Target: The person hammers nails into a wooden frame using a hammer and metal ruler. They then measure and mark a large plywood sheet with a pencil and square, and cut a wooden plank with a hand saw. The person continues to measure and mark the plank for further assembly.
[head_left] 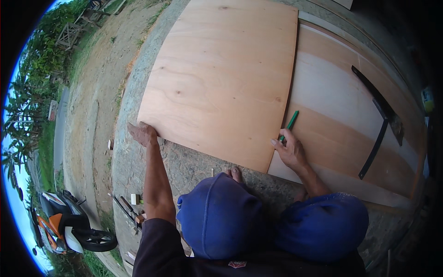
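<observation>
A large pale plywood sheet [217, 83] lies in front of me, on top of and overlapping a second wooden panel [323, 115] to its right. My left hand [145, 134] is closed at the near left corner of the upper sheet, part of its fingers reaching past the edge. Between the fingers of my right hand [291, 151] is a green pen [292, 120], pointing up and away. The right thumb touches the sheet's right edge close to its near corner. A black angular tool [380, 108] with long narrow arms rests on the lower panel.
My bent knees in blue trousers [219, 217] are close to the sheet's near edge, over rough concrete [194, 159]. Wood scraps [134, 199] and dark tools [127, 205] lie at the lower left. Further left are a dirt strip [87, 120] and a parked motorcycle [69, 226].
</observation>
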`<state>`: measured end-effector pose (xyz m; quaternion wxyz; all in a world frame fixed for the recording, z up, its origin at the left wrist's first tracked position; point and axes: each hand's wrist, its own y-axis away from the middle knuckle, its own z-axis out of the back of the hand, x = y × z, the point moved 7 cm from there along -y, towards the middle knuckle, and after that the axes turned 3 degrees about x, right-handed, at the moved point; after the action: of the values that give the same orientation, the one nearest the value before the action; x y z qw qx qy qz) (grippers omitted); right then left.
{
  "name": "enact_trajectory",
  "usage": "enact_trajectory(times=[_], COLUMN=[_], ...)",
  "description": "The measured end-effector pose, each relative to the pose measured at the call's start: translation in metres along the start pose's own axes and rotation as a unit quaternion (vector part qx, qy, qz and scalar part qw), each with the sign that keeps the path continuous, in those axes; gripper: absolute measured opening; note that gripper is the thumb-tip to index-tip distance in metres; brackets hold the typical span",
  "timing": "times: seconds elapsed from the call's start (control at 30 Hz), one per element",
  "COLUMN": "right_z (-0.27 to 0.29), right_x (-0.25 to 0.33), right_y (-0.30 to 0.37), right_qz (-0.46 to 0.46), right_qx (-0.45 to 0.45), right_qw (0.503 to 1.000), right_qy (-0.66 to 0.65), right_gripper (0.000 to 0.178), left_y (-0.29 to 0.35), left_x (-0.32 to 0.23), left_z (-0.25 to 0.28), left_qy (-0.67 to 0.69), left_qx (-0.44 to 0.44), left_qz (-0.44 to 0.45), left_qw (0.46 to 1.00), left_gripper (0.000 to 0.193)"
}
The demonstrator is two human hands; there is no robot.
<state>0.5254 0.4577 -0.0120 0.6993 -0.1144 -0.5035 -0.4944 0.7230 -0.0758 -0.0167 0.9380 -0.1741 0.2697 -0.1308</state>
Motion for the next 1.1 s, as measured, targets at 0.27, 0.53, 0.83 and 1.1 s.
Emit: enact_trajectory(times=[0.27,0.53,0.83,1.1], right_z=[-0.006,-0.001,0.001,0.002], right_x=[-0.008,-0.002,-0.004,-0.010], right_y=[0.002,0.005,0.001,0.003], right_qz=[0.041,0.028,0.014,-0.028], right_qx=[-0.018,-0.012,-0.001,0.011], right_qw=[0.998,0.999,1.000,0.999], right_qy=[-0.045,-0.036,-0.013,0.021], right_gripper=[0.029,0.027,0.035,0.037], left_y=[-0.013,-0.012,-0.003,0.278], left_x=[-0.019,-0.012,-0.052,-0.258], left_z=[0.001,-0.009,0.003,0.043], left_qy=[0.060,0.080,-0.126,0.075], left_qx=[0.089,0.076,0.106,0.377], left_qz=[0.001,-0.008,-0.181,-0.532], left_qw=[0.994,0.994,0.970,0.755], left_gripper=[0.044,0.040,0.061,0.065])
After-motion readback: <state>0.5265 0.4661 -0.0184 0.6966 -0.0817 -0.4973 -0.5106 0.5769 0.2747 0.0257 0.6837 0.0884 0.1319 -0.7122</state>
